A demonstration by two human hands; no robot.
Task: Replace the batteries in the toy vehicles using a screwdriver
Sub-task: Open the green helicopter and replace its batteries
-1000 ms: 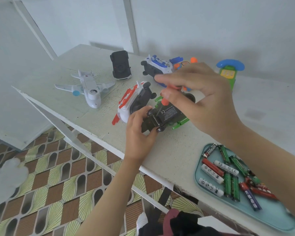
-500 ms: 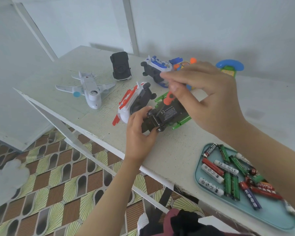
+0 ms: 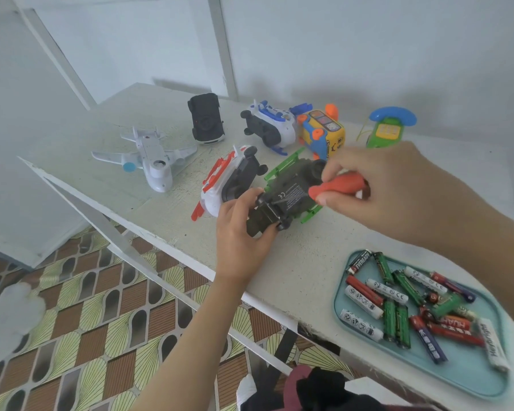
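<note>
Left grip [image 3: 238, 229] closed round the upturned green toy vehicle [image 3: 293, 185]. Right grip [image 3: 383, 185] pinches the red screwdriver [image 3: 336, 185], tip against the vehicle's underside

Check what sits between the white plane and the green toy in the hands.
The red-and-white toy vehicle, dark underside showing, lies between the white plane and the green toy; the head view shows it.

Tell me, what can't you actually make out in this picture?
All in the head view:
- Screw on the green toy vehicle: too small, under the screwdriver tip.
- Print on its label: too small to read.
- End of the screwdriver handle: inside the right hand.
- Far corner of the tray: behind the right forearm.
</note>
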